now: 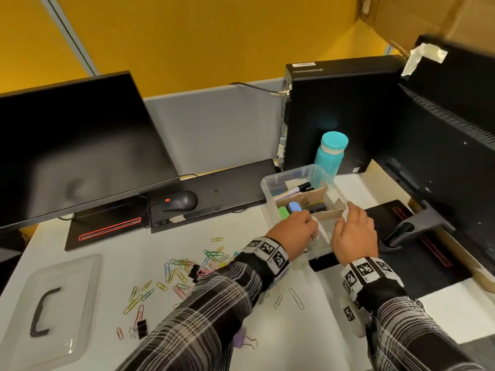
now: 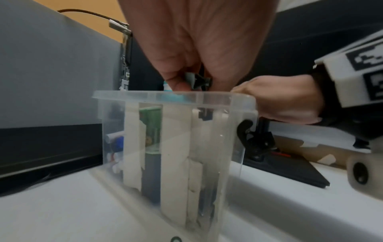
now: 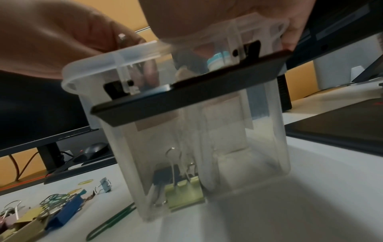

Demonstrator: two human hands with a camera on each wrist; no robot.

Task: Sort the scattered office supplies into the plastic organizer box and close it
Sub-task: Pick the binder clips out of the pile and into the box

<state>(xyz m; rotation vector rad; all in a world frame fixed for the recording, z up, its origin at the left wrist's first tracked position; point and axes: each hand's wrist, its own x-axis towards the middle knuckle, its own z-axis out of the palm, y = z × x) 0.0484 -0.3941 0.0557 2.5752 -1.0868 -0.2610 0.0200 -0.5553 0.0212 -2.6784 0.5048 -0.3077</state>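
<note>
Left hand (image 1: pixel 290 231) grip pinches a black binder clip (image 2: pixel 199 80) just above the near compartment of the clear organizer box (image 1: pixel 270 183). Right hand (image 1: pixel 355 234) grip curls over the box's right rim. Black and yellow binder clips (image 3: pixel 182 188) lie inside. Paper clips (image 1: pixel 176 271) scattered on the worktop (image 1: pixel 227 303); lid (image 1: pixel 51 298) lies far left, off the box
</note>
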